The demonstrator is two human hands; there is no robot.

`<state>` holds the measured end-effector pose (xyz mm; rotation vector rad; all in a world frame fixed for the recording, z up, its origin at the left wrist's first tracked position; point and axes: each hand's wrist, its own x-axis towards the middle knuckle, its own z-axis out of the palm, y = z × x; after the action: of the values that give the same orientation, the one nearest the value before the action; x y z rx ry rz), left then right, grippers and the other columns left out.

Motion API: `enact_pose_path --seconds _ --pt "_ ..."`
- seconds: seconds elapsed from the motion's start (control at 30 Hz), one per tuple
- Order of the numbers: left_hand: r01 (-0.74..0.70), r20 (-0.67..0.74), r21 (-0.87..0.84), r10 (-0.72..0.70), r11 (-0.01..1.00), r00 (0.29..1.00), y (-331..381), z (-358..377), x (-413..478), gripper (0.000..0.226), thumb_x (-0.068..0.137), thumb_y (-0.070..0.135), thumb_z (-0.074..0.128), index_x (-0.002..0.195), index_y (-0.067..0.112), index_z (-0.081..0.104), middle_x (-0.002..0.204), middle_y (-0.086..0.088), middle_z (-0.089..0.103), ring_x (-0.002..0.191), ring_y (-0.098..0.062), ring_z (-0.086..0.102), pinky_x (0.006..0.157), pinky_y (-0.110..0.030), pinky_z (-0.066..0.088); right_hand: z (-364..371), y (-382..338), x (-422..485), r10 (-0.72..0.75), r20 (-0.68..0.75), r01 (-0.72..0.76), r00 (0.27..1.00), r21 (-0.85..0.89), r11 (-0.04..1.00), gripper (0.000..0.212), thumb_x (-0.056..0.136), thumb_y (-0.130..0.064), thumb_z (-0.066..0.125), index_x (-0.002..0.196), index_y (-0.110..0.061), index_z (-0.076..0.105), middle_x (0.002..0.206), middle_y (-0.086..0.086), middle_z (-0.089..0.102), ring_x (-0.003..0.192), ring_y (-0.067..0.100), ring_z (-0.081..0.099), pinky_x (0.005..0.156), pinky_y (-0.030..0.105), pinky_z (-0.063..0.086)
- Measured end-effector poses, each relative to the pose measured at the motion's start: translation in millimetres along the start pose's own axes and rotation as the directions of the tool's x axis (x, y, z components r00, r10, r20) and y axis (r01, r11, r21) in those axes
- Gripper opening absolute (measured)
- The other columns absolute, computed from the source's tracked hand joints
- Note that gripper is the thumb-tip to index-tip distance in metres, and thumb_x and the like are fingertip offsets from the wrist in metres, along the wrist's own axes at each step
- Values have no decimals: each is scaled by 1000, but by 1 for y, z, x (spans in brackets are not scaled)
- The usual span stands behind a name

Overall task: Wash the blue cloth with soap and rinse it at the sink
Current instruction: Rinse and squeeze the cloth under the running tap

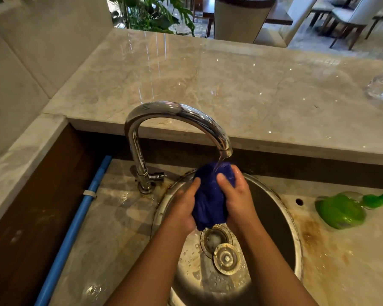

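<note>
While water (220,161) hits cloth (210,202) top, I hold it upright between left hand (184,209) and right hand (238,200), fingers (195,185) curled round it.

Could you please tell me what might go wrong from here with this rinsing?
Water from the tap strikes the bunched cloth above the sink, so it may splash onto the stained counter. The cloth's lower end hangs over the open drain; a looser grip by the left hand or right hand could drop it there.
</note>
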<state>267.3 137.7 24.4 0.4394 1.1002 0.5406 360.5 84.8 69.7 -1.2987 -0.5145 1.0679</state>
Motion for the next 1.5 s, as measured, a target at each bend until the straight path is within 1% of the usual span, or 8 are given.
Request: enact_pose_path --seconds 0.13,0.43,0.63,0.73,0.9,1.1,1.27,1.5 --pt "213 197 -83 -193 974 961 2 -2 -12 47 96 44 56 126 9 65 117 -17 72 108 -31 66 94 -43 51 -5 -10 7 17 71 -11 997 -90 996 16 97 -12 55 112 -13 60 99 13 68 87 23 64 79 37 55" --pt "-218 -124 211 247 953 961 5 13 14 32 99 40 51 126 22 54 118 -9 67 102 -27 68 90 -52 57 -7 1 -12 -125 -40 112 991 -238 965 6 99 -18 55 101 -18 61 93 4 68 81 21 66 70 32 56" --pt "22 75 -192 -8 981 997 -15 26 -3 39 96 46 51 106 11 66 91 -11 71 88 -24 70 79 -37 53 15 25 12 -323 -76 182 943 -695 696 26 98 -35 54 82 -16 54 68 -1 58 59 11 53 58 29 45" --pt "-160 21 -84 162 984 987 -19 22 -5 33 94 40 61 121 20 62 107 -10 75 95 -26 74 80 -43 59 -1 30 34 -256 -149 82 955 -697 712 19 101 -31 51 96 -13 55 80 0 61 68 14 59 67 38 55" --pt "-328 -4 -33 328 944 945 -7 18 0 42 94 22 64 134 24 50 121 -7 68 103 -28 71 82 -48 60 -12 24 26 -238 -253 60 938 -557 828 18 102 -29 50 90 -16 53 76 -3 59 63 6 56 51 12 43" --pt "-202 -105 -7 200 979 974 6 24 -1 26 103 33 46 114 14 60 98 -10 70 83 -21 68 70 -33 54 21 28 -2 -334 -73 226 940 -599 768 19 99 -29 55 85 -16 56 70 -3 60 61 7 56 57 20 45" --pt "-183 49 66 180 981 982 -8 22 -12 29 99 37 54 125 26 57 111 -7 71 99 -27 71 91 -52 56 -8 43 40 -172 -189 -10 967 -700 714 26 101 -38 48 106 -15 59 88 0 65 85 19 65 75 40 56" --pt "-271 -146 64 278 960 949 2 17 10 23 101 31 51 117 17 57 109 -11 70 92 -23 70 82 -43 58 9 24 0 -300 -103 213 948 -495 842 13 99 -20 56 87 -18 59 73 -4 61 60 -1 55 57 12 44"
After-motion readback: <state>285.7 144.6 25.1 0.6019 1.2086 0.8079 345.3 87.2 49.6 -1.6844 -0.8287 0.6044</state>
